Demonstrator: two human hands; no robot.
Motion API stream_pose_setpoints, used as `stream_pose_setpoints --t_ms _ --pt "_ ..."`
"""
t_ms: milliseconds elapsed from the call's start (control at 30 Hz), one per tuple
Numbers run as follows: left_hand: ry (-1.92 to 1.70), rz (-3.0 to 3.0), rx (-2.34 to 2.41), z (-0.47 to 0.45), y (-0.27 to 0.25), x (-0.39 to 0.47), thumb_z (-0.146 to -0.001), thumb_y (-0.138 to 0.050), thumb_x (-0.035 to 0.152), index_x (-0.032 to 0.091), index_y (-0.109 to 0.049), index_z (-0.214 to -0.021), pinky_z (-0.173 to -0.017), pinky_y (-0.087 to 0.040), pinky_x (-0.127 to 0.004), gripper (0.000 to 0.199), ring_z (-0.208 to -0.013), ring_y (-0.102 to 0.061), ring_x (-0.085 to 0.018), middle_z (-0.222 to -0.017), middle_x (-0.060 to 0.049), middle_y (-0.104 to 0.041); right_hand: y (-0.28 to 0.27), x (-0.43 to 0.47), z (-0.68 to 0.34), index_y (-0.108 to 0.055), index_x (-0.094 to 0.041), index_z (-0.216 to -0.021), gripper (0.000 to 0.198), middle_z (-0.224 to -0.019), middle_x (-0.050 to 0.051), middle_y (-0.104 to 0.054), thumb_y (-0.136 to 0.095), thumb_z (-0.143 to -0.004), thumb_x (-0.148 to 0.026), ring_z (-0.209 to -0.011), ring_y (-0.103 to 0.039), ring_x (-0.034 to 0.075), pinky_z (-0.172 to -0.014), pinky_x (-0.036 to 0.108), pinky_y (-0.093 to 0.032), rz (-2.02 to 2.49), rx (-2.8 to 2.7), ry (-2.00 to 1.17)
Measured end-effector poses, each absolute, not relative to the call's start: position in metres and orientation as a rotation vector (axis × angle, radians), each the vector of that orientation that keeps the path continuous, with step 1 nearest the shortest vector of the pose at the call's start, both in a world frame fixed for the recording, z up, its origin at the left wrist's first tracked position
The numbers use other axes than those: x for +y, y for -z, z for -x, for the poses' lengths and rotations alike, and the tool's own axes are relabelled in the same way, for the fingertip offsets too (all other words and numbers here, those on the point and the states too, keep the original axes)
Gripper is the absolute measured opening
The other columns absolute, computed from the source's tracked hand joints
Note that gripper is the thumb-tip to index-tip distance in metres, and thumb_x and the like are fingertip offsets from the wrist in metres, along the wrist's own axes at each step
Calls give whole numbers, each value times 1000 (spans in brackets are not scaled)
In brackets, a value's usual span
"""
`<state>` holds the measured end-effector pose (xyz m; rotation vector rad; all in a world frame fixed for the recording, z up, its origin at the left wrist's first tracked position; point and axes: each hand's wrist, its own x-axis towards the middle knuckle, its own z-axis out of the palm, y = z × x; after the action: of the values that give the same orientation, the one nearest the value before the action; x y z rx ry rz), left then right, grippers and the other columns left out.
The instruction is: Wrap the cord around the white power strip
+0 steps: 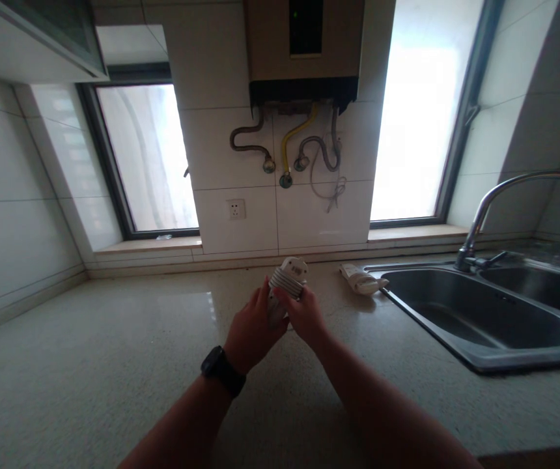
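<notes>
Above the middle of the counter, a white power strip is held up with its cord wound round it in several turns. My left hand, below a dark wristwatch, is closed round the strip's left side and lower end. From the right, my right hand grips the strip too, its thumb lying over the wound cord. The lower part of the strip is partly hidden by my fingers. To the right, another white object, seemingly wrapped with a cord, lies by the sink's left edge.
A steel double sink with a curved tap is set into the right of the speckled counter. On the wall behind are a socket and a water heater with hoses. Windows flank it.
</notes>
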<state>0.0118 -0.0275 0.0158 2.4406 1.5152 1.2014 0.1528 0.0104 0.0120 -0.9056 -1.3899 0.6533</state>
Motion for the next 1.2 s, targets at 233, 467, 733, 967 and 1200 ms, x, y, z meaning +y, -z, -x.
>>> stream_pose_setpoints --t_ms 233,467,733,967,1200 --pt "-1197 -2467 1704 -12 -16 -30 -85 -61 30 18 -15 -153 -88 -54 -38 83 -116 -63 -28 -143 -18 -51 -12 3 -142 -70 -13 -101 45 -95 13 -75 -76 -73 -48 -87 -70 26 -76 34 -53 898 -1354 -704" --pt "-1111 -2444 1732 -8 -22 -32 -85 -57 26 23 -11 -156 -75 -53 -35 85 -103 -68 -28 -142 -16 -53 -17 3 -144 -71 -12 -101 41 -96 12 -75 -75 -75 -43 -88 -69 25 -77 33 -53 828 -1378 -813" --pt "-1234 -2280 1530 -1 -22 -27 -78 -63 24 25 -23 -153 -86 -50 -40 85 -110 -64 -30 -143 -15 -52 -13 14 -151 -69 -13 -105 39 -100 12 -74 -73 -77 -41 -92 -67 24 -83 36 -53 764 -1484 -835" --pt "-1294 -2143 1295 6 -26 -20 -75 -65 21 22 -46 -138 -87 -48 -38 66 -102 -64 -25 -116 -9 -68 -6 26 -163 -66 -16 -109 34 -103 10 -72 -66 -85 -39 -94 -66 22 -86 35 -51 654 -1667 -892" --pt "-1316 -2016 1168 9 -28 -15 -76 -65 23 16 -56 -121 -78 -47 -33 46 -88 -62 -20 -101 -7 -68 -14 24 -169 -68 -15 -109 35 -85 4 -67 -63 -86 -42 -66 -55 13 -57 22 -44 660 -1734 -929"
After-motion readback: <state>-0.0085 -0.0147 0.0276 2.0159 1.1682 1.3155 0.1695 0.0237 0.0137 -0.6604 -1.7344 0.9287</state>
